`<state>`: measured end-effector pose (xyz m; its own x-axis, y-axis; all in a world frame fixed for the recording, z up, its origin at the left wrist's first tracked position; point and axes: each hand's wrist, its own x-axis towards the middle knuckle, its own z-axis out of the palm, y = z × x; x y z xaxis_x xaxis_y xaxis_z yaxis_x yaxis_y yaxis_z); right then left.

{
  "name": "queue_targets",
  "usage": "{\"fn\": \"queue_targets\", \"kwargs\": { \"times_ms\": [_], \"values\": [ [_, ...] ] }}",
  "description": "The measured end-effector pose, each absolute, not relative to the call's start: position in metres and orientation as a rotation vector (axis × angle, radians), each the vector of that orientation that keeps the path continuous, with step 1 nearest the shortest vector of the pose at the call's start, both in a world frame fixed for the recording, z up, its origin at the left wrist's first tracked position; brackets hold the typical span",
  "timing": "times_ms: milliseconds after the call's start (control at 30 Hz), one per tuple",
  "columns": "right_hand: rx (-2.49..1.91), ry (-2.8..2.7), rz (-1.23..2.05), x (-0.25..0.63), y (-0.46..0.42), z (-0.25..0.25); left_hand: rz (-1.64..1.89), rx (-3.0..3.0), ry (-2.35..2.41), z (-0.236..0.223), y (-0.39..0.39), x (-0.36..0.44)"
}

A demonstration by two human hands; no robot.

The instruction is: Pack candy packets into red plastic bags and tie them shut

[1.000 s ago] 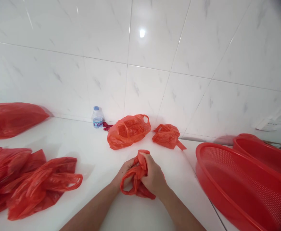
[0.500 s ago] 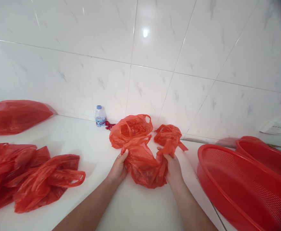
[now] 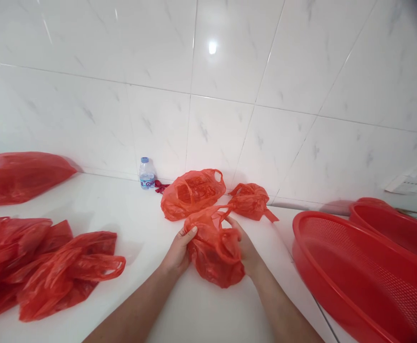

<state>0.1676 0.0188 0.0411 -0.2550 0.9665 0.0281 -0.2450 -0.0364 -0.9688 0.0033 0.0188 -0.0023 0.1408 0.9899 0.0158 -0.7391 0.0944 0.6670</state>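
Between my hands is a red plastic bag (image 3: 215, 255), crumpled and rounded, its handles upward. My left hand (image 3: 180, 250) grips its left side, thumb on top of the film. On the other side my right hand (image 3: 246, 247) is at the bag's right edge; the bag hides part of its fingers, and whether they pinch the film does not show. Just behind lies a bunched red bag (image 3: 194, 193) with a loop handle. A smaller knotted red bag (image 3: 249, 200) rests beside it against the wall.
A small water bottle (image 3: 146, 174) stands by the wall, with a dark red ribbon (image 3: 161, 186) next to it. Several red bags (image 3: 62, 276) are heaped at left, below a full-looking red bag (image 3: 23, 178). Red plastic baskets (image 3: 358, 281) occupy the right.
The bag has been drawn narrower, its right side pulled in toward the middle. My right hand has moved slightly left and inward; my left hand keeps its hold.
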Motion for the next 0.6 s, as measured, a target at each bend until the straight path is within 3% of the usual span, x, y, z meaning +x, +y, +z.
{"fn": "queue_targets", "kwargs": {
  "times_ms": [233, 400, 600],
  "values": [
    [-0.889, -1.394, 1.408, 0.163, 0.015, 0.034, 1.368, 0.883, 0.748, -0.001, 0.011, 0.017],
    [-1.171, -1.239, 1.363, 0.168, 0.024, 0.019, 1.593, 1.172, 1.051, -0.006, 0.003, 0.021],
    [-1.211, -1.186, 1.406, 0.168, 0.028, 0.015, 1.611, 1.519, 0.966, 0.002, -0.006, 0.026]
  ]
}}
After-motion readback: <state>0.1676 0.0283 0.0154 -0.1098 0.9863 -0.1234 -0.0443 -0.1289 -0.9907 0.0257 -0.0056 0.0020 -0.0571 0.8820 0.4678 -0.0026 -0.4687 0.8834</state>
